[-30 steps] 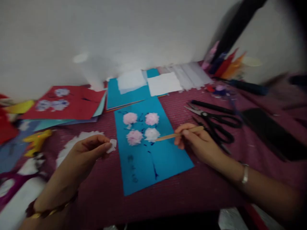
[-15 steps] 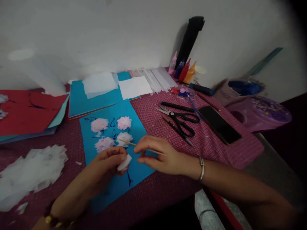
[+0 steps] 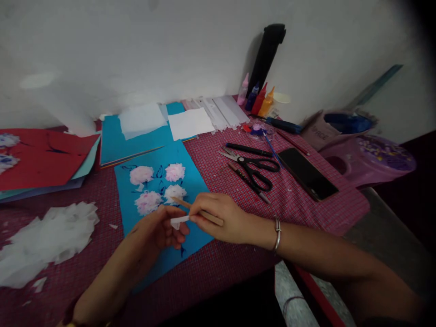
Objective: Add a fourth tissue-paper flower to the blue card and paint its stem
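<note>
Our right hand (image 3: 235, 222) grips a wooden stick (image 3: 180, 202) and pinches the end of a folded white tissue-paper piece (image 3: 176, 223). Our left hand (image 3: 150, 240) curls loosely beside that piece; we cannot tell whether its fingers hold it. The tissue sits between both hands, above the blue paper sheet (image 3: 200, 179) with its 4 tissue-paper flowers. The stick's point overlaps the lower-right flower (image 3: 175, 192), though we can't judge contact. We might tear or crease such thin tissue by pulling it between 2 hands, or drop it by shifting our grip on the stick. A low dip of the point could snag petals, and a sideways sweep of our left forearm (image 3: 105, 272) could scatter the tissue-paper pile (image 3: 51, 240).
</note>
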The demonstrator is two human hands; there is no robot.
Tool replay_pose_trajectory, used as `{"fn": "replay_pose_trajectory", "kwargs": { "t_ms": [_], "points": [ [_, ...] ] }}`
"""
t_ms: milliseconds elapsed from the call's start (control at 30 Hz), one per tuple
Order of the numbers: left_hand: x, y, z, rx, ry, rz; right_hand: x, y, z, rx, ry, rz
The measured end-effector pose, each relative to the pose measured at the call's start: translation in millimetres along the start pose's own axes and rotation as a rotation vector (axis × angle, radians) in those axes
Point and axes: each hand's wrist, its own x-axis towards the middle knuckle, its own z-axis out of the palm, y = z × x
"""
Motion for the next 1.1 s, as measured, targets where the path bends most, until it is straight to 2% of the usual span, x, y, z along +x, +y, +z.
{"fn": "replay_pose_trajectory", "kwargs": {
  "t_ms": [133,267,500,667,733,867,967,1100],
  "points": [
    [-4,-5,-1.7,0.11,0.129,0.137,-1,-1,0,0.012,0.02,0.021],
    [-4,-7,-0.8,0.199,0.134,0.237,0,-2,0,0.014,0.021,0.035],
    [1,-4,2.9,0.247,0.223,0.234,1,-6,-4,0.037,-0.025,0.037],
    [-4,-1,-4.0,0.317,0.262,0.268,2,-5,-6,0.127,0.097,0.082],
    [-7,-1,-5.9,0.411,0.241,0.303,3,-5,-6,0.135,0.059,0.099],
    [-8,-4,-1.4,0.476,0.107,0.359,3,-6,-1,0.13,-0.063,0.076],
    [-6,-8,4.6,0.392,0.076,0.34,3,-7,3,0.1,-0.036,0.062],
    [0,-16,9.7,0.167,0.078,0.314,2,-7,4,0.092,0.006,0.053]
  ]
}}
